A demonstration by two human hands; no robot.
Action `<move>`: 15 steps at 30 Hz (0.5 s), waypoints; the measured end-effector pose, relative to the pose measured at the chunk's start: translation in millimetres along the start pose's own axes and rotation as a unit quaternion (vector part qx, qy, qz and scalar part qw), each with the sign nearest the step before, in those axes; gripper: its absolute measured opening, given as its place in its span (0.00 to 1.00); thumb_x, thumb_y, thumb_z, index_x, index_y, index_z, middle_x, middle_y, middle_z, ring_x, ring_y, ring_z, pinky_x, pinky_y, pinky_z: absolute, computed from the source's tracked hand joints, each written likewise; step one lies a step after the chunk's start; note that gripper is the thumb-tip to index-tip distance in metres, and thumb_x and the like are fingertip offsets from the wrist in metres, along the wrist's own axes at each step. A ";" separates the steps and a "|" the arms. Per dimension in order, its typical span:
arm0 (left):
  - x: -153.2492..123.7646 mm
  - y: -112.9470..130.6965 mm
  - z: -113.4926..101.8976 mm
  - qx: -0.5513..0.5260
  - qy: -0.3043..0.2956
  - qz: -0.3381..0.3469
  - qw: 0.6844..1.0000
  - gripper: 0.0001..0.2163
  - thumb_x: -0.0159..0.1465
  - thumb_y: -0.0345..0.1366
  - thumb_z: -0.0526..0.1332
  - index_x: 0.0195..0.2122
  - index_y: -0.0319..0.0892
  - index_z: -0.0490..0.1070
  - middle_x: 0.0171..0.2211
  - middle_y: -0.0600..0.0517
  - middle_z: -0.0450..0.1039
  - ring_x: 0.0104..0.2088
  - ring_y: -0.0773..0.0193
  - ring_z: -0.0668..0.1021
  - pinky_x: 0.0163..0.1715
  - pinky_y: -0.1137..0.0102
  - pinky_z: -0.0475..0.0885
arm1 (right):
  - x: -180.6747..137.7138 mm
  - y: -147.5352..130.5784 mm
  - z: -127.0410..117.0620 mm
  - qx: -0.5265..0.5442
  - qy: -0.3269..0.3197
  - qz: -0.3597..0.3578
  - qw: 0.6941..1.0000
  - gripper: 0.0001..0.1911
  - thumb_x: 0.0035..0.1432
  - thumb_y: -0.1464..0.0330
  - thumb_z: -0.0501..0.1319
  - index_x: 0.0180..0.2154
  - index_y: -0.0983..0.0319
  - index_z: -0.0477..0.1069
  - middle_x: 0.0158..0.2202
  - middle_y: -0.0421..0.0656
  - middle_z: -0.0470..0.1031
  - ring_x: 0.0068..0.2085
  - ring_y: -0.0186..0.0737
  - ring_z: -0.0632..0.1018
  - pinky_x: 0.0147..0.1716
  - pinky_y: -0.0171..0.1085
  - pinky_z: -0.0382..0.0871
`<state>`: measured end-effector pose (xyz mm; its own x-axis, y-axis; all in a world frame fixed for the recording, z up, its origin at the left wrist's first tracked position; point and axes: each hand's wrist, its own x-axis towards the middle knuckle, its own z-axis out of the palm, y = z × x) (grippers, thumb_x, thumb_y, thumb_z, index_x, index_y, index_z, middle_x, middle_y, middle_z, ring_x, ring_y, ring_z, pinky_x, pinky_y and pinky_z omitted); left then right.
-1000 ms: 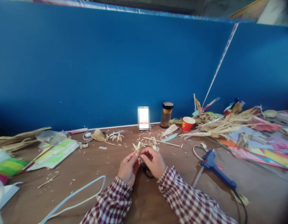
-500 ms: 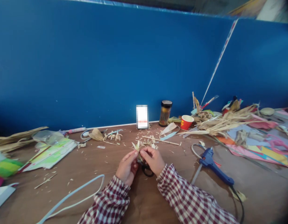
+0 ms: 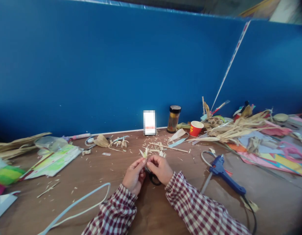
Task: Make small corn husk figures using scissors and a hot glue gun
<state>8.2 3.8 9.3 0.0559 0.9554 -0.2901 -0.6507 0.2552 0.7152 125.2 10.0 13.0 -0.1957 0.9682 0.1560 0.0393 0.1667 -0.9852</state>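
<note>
My left hand (image 3: pixel 134 174) and my right hand (image 3: pixel 161 169) meet at the middle of the brown table (image 3: pixel 92 182), fingers pinched together. Between the fingertips is a small pale straw flower (image 3: pixel 144 153) with pointed petals sticking up. Both hands grip it. Black scissors (image 3: pixel 153 179) lie on the table just under my right hand, mostly hidden. Both sleeves are red and white check.
A blue glue gun (image 3: pixel 225 176) with its cord lies to the right. A red paper cup (image 3: pixel 196 128), a dark jar (image 3: pixel 174 118) and a heap of dried husks (image 3: pixel 239 129) stand at the back right. A pale blue strip (image 3: pixel 74 205) loops at front left, coloured papers (image 3: pixel 53 160) at left.
The view shifted slightly; my hands stay pinched on the straw flower with only small finger movements.
</note>
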 end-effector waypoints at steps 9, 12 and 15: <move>0.8 -0.4 -0.9 0.006 0.001 -0.006 1.000 0.11 0.43 0.31 0.69 0.27 0.36 0.71 0.15 0.60 0.62 0.14 0.81 0.60 0.10 0.85 0.54 | -2.2 3.9 1.9 -0.005 -0.015 -0.007 1.000 0.06 0.48 0.69 0.58 0.30 0.63 0.62 0.25 0.38 0.68 0.26 0.32 0.69 0.27 0.32 0.64; 0.6 1.4 -1.6 0.012 0.005 -0.008 1.000 0.11 0.44 0.31 0.68 0.28 0.36 0.70 0.15 0.60 0.60 0.13 0.81 0.59 0.09 0.85 0.53 | -2.2 2.5 2.2 -0.005 -0.002 -0.001 1.000 0.11 0.44 0.68 0.62 0.31 0.63 0.64 0.24 0.37 0.68 0.25 0.31 0.69 0.26 0.32 0.64; 0.4 2.2 -1.9 0.011 0.000 -0.011 1.000 0.10 0.45 0.31 0.68 0.28 0.36 0.70 0.15 0.60 0.60 0.13 0.82 0.58 0.09 0.85 0.52 | -1.5 1.1 2.9 0.020 0.004 0.040 0.999 0.08 0.45 0.66 0.61 0.27 0.64 0.64 0.21 0.37 0.68 0.23 0.31 0.70 0.23 0.31 0.63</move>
<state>5.4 4.5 9.6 0.0702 0.9497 -0.3051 -0.6332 0.2788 0.7220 122.8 8.2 11.4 -0.1866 0.9794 0.0771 0.0145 0.0812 -0.9966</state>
